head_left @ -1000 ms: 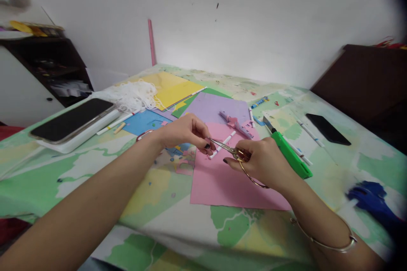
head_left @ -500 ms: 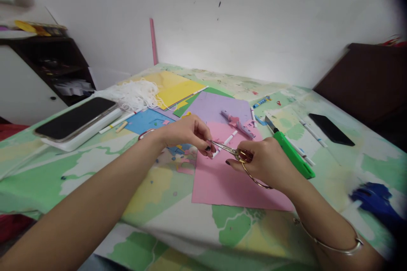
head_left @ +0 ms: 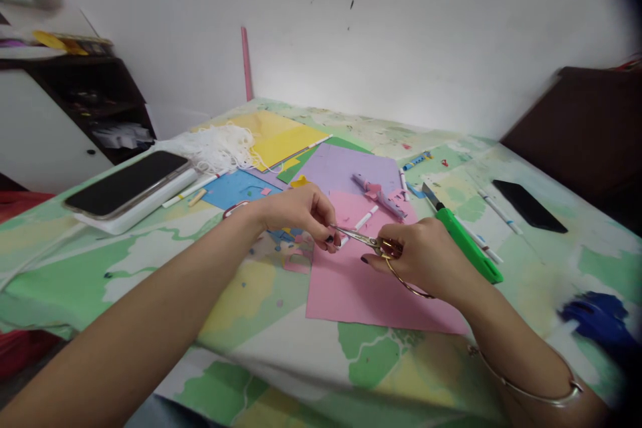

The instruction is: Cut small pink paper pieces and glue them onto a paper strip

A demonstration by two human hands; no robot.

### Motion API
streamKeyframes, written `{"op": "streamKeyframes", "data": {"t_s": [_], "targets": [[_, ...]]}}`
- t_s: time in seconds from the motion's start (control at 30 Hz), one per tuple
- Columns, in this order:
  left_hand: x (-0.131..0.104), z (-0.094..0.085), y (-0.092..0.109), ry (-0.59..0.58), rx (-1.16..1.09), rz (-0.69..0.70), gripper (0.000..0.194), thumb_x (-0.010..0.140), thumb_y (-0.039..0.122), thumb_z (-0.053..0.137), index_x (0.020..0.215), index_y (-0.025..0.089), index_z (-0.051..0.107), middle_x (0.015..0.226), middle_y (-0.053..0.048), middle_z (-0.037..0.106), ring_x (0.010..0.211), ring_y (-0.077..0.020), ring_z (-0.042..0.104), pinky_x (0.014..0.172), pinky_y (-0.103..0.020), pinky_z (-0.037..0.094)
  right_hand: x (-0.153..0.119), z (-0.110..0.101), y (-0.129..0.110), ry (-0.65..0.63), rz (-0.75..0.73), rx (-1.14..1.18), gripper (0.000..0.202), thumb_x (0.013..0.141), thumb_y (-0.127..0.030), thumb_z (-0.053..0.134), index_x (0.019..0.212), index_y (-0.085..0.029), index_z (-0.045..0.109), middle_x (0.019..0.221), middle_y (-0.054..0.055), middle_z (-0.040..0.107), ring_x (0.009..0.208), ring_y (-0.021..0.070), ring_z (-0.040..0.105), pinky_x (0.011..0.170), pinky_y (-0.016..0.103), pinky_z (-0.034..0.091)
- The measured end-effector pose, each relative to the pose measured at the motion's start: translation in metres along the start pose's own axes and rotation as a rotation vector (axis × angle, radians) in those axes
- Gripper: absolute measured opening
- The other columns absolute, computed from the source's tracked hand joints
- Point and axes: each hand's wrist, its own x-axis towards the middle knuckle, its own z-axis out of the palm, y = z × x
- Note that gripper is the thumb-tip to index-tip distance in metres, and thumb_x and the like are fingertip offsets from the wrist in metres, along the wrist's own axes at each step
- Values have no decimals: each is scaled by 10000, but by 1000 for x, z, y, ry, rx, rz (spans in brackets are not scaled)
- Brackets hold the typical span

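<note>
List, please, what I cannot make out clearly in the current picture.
All in the head view:
Anything the left hand pinches: too small, or hidden by its fingers.
Scissors: grip end partly covered by the right hand.
Blue object at right: blurred, lost in the dark picture edge.

Between the forearms, the near side of the bench [head_left: 281,348] gives a free way in to the flat pink sheet [head_left: 351,294]. Rightward, the green utility knife [head_left: 466,242] bars passage beside the right hand [head_left: 431,257]; the torn purple paper roll [head_left: 391,205] obstructs beyond.
</note>
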Motion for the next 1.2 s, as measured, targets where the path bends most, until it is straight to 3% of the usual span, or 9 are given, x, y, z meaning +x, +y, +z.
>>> {"op": "streamKeyframes", "data": {"t_s": [0.47,0.63,0.8,0.97,1.2], "targets": [[0,-3,-8,-42,3,-2,68,692,142,658,737,138,709,803,-88,735,740,-192,702,599,-210,542,1,-1,1,31,7,20,320,701,-396,676,532,-183,507,444,-42,446,442,80,341,488,230,257],[3,-4,-6,95,-108,-25,108,699,195,697,765,112,719,761,-105,732,694,-175,698,660,-230,562,6,-5,6,92,165,23,370,734,-451,611,518,-191,462,454,-31,440,450,94,337,477,241,241],[7,-8,-7,288,-364,-60,129,706,192,709,785,90,712,856,-129,730,803,-199,697,747,-248,562,11,-1,12,-64,217,-40,262,735,-377,583,561,-193,519,517,0,532,490,122,412,483,248,242],[6,-9,-6,330,-490,-35,163,734,162,686,854,53,697,941,-187,707,909,-231,675,873,-301,525,11,5,11,-102,194,-41,177,729,-310,576,600,-191,554,571,19,588,541,139,475,496,251,249],[5,-9,-6,328,-518,-13,153,721,76,652,862,35,694,958,-190,702,954,-231,659,892,-260,510,10,5,11,-135,179,-60,111,725,-232,560,634,-180,598,612,50,630,559,154,521,497,255,264]]}}
